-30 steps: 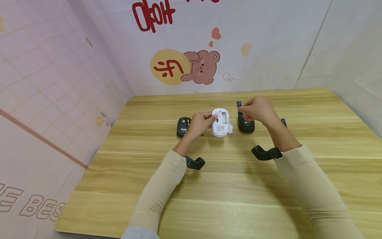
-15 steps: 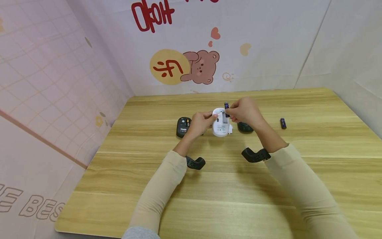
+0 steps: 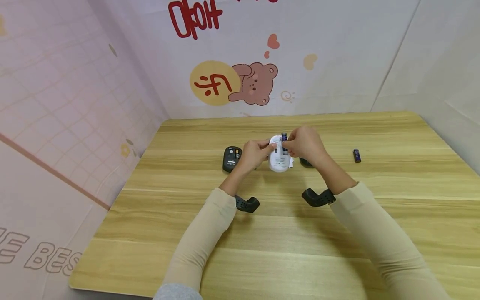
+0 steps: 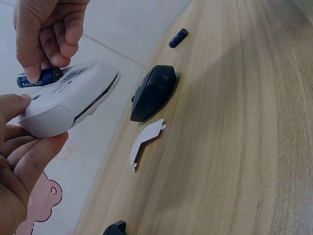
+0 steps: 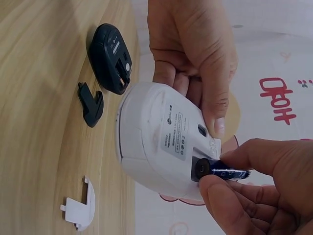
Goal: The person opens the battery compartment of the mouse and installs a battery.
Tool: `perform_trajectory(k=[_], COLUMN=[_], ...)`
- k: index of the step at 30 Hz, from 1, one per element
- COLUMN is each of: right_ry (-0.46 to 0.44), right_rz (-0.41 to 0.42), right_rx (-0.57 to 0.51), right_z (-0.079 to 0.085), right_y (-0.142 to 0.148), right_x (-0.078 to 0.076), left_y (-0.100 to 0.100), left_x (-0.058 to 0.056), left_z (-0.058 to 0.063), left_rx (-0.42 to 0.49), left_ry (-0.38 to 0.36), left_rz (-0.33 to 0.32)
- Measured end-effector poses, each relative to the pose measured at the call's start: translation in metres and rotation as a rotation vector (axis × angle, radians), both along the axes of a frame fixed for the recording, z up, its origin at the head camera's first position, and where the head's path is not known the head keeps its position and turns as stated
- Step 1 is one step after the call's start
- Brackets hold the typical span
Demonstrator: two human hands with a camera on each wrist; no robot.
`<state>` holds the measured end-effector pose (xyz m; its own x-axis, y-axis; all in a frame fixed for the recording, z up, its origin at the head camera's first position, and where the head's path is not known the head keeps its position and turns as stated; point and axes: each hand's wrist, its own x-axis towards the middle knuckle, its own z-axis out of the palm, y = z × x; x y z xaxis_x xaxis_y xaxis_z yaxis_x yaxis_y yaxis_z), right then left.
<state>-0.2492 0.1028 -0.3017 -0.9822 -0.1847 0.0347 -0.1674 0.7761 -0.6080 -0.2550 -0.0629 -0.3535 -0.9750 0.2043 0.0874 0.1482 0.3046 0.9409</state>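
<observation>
In the head view my left hand [image 3: 254,155] grips a white computer mouse [image 3: 279,160], underside toward me, above the table. Its thumb [image 5: 215,105] presses near the switch on the underside. My right hand [image 3: 305,145] pinches a dark blue battery [image 5: 222,170] between thumb and fingers. One end of this battery sits at the mouse's uncovered battery slot [image 5: 195,164], and the other end sticks out past the body, tilted. The white battery cover [image 4: 146,141] lies loose on the table below.
A black mouse [image 5: 110,58] lies upside down at the left, its battery slot uncovered, with a black cover [image 5: 90,105] beside it. Another black mouse [image 4: 154,93] rests upright behind my right hand. A second blue battery [image 3: 357,156] lies at the right on the wooden table [image 3: 262,266].
My right hand has carried the battery leftward from above the upright black mouse, then lowered it to the white mouse's slot. My left hand keeps its hold, almost still.
</observation>
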Motion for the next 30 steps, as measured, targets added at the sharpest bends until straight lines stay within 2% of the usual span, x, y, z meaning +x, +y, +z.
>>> perform_trajectory(k=[15,30], right_ry=[0.019,0.053], right_rz=[0.016,0.057], right_rx=[0.094,0.1], right_z=[0.003,0.0007], right_y=[-0.0026,0.0023], right_x=[0.0034,0.0019], left_y=[-0.0001,-0.0011], left_x=[0.003,0.003], left_z=[0.0025,0.0025], left_rx=[0.009,0.014], left_ry=[0.008,0.006], left_rz=[0.004,0.01])
